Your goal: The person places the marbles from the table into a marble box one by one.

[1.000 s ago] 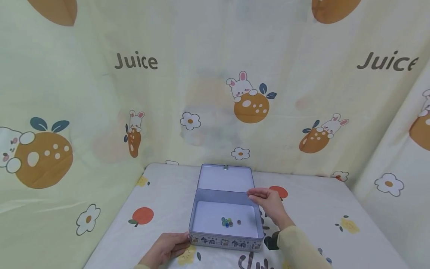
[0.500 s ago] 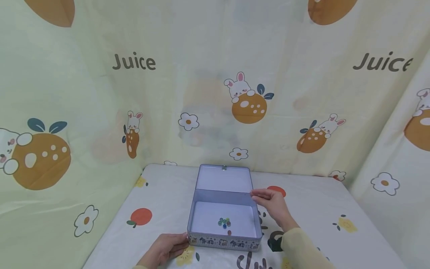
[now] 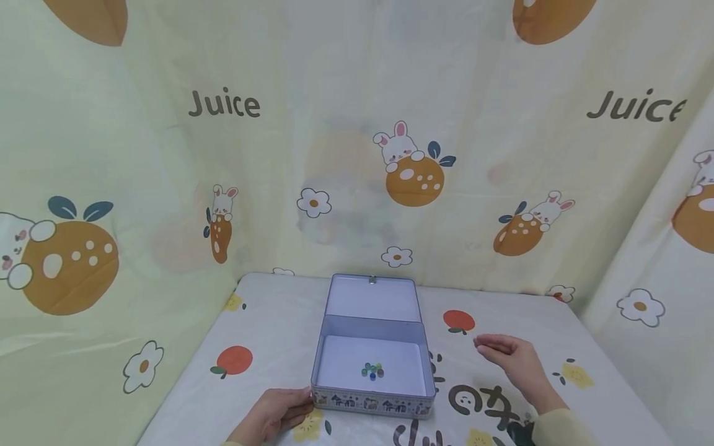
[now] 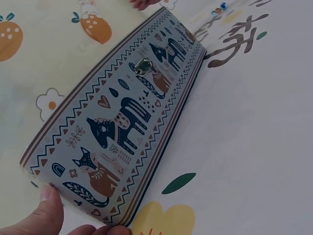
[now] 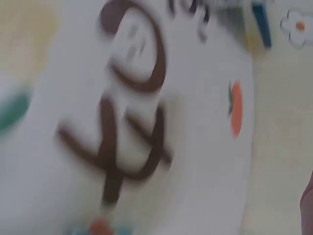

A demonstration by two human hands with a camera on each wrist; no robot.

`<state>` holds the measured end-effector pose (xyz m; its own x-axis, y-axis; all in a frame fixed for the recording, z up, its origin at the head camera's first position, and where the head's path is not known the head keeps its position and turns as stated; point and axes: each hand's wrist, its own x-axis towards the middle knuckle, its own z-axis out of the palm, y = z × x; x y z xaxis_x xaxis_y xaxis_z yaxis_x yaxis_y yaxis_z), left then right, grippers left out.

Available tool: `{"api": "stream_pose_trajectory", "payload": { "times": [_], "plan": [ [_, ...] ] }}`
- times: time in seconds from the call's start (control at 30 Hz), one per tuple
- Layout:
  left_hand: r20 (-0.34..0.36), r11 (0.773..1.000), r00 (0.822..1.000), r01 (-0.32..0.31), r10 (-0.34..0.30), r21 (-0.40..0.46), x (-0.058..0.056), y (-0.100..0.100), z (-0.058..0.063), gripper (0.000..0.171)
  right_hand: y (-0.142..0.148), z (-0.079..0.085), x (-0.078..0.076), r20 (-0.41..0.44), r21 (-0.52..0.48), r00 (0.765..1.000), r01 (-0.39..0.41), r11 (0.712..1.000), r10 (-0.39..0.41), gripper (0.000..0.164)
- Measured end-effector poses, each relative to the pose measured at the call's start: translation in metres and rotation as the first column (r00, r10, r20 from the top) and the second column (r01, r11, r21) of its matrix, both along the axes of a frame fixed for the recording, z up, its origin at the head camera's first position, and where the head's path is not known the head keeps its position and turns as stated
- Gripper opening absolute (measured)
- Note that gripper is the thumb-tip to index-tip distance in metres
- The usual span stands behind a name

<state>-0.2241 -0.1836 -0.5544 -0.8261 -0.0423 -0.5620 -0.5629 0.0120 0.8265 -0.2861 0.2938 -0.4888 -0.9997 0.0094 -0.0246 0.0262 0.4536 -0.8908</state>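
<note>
An open tin box [image 3: 371, 404] with animal patterns stands on the table, its lid [image 3: 372, 299] tipped back. Several glass marbles [image 3: 372, 370] lie clustered on its floor. My left hand [image 3: 271, 414] holds the front left corner of the tin; in the left wrist view the thumb [image 4: 49, 208] touches the upper corner and the fingers lie at the lower one. My right hand [image 3: 515, 362] hovers over the table to the right of the tin, fingers nearly straight and close to the thumb. I see nothing between them. Only a sliver of it shows in the right wrist view.
More small marbles [image 4: 220, 9] lie on the cloth to the right of the tin, partly hidden in the head view by my right arm. A printed cloth [image 3: 279, 347] covers the table, and patterned curtains [image 3: 268, 161] rise behind and at both sides.
My right hand has moved away from the tin, rightward and a little nearer. One lone marble rolled toward the front wall of the tin and now no longer shows apart. My left hand stays put.
</note>
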Motion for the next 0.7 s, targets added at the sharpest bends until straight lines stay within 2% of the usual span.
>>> {"api": "stream_pose_trajectory", "payload": {
  "times": [0.3, 0.47, 0.7],
  "plan": [
    [0.002, 1.000, 1.000, -0.002, 0.002, -0.027, -0.001, -0.004, -0.001, 0.040, 0.067, -0.021, 0.027, 0.123, 0.165, 0.992, 0.018, 0.986, -0.039, 0.053],
    [0.015, 1.000, 1.000, -0.017, 0.017, -0.027, -0.003, -0.003, -0.002, 0.041, 0.086, -0.037, 0.037, 0.178, 0.170, 0.983, 0.012, 0.985, -0.042, 0.054],
    [0.011, 1.000, 1.000, -0.007, 0.007, -0.022, -0.003, -0.001, -0.002, 0.044, 0.100, -0.058, 0.044, 0.278, 0.183, 0.958, 0.018, 0.983, -0.069, 0.053]
  ]
}}
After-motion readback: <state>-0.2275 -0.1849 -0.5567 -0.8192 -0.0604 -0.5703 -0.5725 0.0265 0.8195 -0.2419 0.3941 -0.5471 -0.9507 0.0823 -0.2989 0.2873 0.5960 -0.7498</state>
